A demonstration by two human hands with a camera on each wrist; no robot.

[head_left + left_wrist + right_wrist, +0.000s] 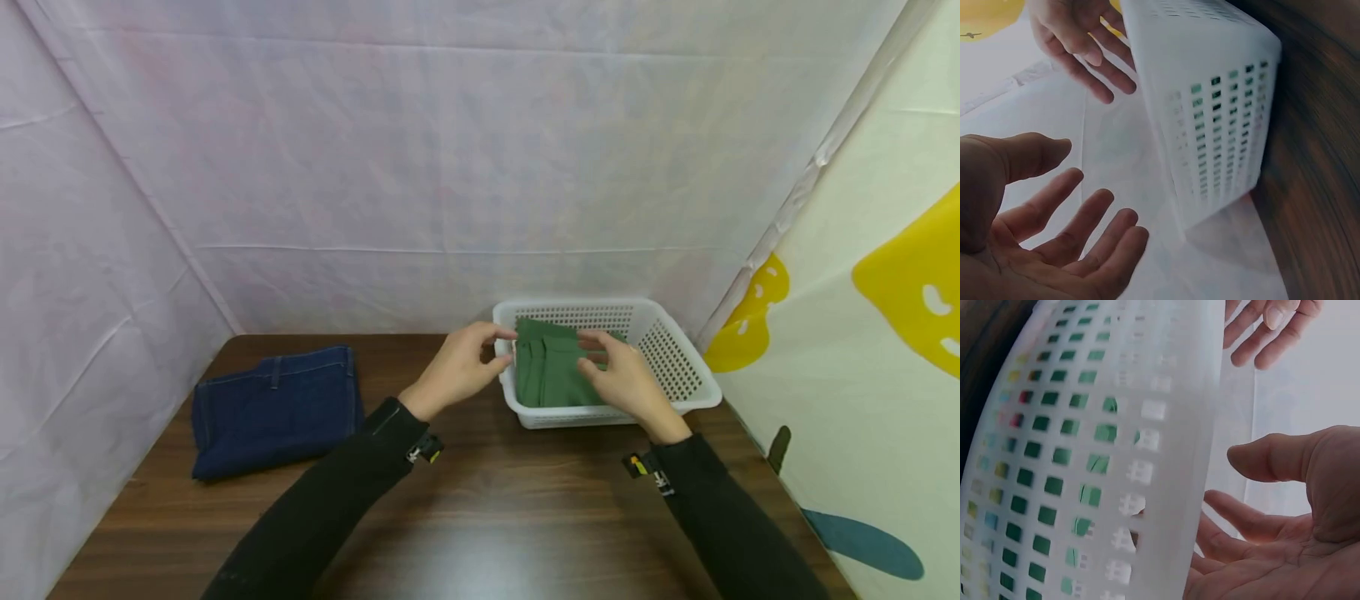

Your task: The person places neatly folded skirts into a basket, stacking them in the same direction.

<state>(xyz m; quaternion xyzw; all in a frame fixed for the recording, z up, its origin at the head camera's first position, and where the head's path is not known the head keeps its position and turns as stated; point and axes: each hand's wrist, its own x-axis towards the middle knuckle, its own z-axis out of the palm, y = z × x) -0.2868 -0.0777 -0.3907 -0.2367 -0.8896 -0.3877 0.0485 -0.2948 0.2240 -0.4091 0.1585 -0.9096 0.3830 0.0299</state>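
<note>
A folded green garment [555, 367] lies in the left part of a white perforated plastic basket [570, 415], which stands at the far right of a dark wood-grain desk [480, 517]. The left hand [461, 367] is just outside the basket's left rim, thumb well apart from its gently bent fingers, with nothing between them. The right hand [626, 379] is over the near side of the basket, its thumb and fingers also spread wide and holding nothing; its fingertips come close to the green cloth, but whether they touch it I cannot tell. In the right wrist view, green cloth shows through the holes of the basket wall, with small patches of red, yellow and blue beside it. A folded pair of dark blue jeans [273, 417] lies at the far left of the desk, well apart from the basket.
</note>
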